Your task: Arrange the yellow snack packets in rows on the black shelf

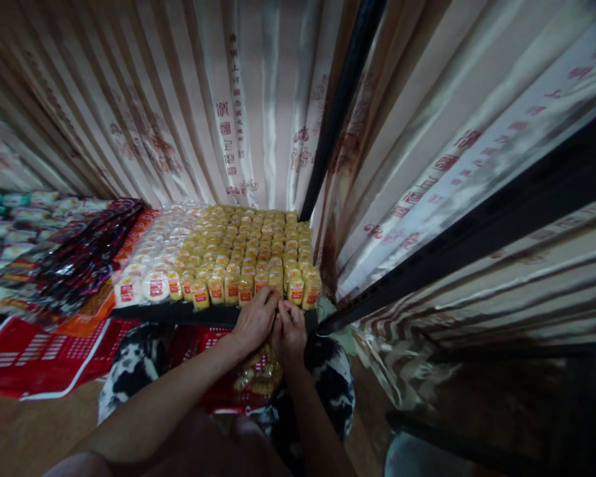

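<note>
My left hand and my right hand meet at the front edge of a low display, both with fingers curled. They touch the front row of small yellow wrapped packets with red labels, near a packet. Whether either hand grips a packet is hidden by the fingers. Below my hands lies a bag of similar yellow packets on my lap.
White round packets sit left of the yellow ones, dark red-black packets further left. A red printed cloth hangs at the display front. Cream curtains with red characters surround the display; a dark pole rises behind.
</note>
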Demonstrator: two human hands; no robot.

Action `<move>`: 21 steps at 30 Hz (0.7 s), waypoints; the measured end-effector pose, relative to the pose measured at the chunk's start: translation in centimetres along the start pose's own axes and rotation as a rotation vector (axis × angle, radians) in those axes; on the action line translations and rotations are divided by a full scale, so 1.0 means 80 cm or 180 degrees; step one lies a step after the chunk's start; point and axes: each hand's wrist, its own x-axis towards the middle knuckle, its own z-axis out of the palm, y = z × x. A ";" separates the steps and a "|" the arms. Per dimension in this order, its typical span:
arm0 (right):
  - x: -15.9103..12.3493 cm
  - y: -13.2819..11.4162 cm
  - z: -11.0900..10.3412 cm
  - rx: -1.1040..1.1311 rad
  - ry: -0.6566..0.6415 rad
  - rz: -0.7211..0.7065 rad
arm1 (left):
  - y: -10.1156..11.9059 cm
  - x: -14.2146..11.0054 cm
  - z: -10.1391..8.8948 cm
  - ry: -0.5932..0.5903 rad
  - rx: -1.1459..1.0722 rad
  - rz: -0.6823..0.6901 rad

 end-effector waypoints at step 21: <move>-0.047 -0.070 0.041 0.0146 -0.3634 0.0315 | -0.098 -0.159 0.061 -0.1075 -0.2186 -0.3072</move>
